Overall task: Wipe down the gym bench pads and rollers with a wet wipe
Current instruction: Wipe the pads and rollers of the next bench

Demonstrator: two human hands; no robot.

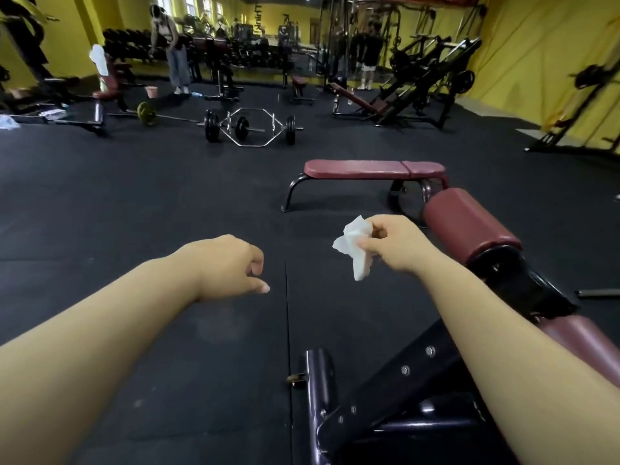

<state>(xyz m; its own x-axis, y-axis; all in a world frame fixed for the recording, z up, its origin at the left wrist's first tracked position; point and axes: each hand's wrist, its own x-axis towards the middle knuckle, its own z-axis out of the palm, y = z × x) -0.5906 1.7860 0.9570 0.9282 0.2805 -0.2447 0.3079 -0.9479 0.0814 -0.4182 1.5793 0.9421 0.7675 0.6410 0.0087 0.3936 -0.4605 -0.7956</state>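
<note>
Grip status: right hand (pixel 392 245) pinches a crumpled white wet wipe (pixel 352 250) in mid-air, just beside the maroon roller (pixel 469 223), not touching it. Left hand (pixel 228 263) hangs over the black floor mat (pixel 134 196), fingers (pixel 255 263) loosely curled (holding nothing). Flat bench (pixel 362 170) with maroon pads (pixel 424 169) stands beyond, well apart.

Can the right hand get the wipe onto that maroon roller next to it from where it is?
Probably yes. The right hand pinches the wet wipe just left of the maroon roller. Nothing shows in the gap between them, and the roller's near side faces the hand openly.
</note>
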